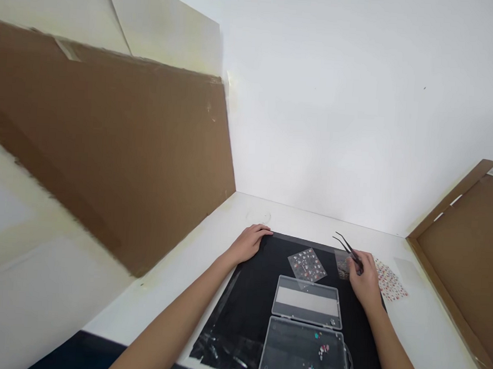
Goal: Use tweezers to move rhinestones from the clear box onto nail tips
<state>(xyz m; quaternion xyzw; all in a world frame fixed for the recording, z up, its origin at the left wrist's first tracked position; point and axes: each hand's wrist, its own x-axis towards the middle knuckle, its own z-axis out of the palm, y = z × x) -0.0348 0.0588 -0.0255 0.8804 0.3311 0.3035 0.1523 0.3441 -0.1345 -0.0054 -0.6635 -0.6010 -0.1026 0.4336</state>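
My left hand (251,244) lies flat at the far left corner of a black mat (247,301), fingers stretched over its edge. In my right hand (365,275) is a pair of dark curved tweezers (349,251), their tips apart and pointing up and away, with nothing between them. A clear sticker sheet (307,265) with small printed shapes lies on the mat between my hands. Partly behind my right hand is another clear sheet (342,263). Nearer to me sits an opened clear plastic case (287,343); its lower half holds small coloured pieces (323,350).
Right of my right hand, a sheet with red and orange marks (391,281) lies on the white table (209,249). Brown cardboard panels stand at the left (148,145) and right (468,248), with a white wall (338,112) behind.
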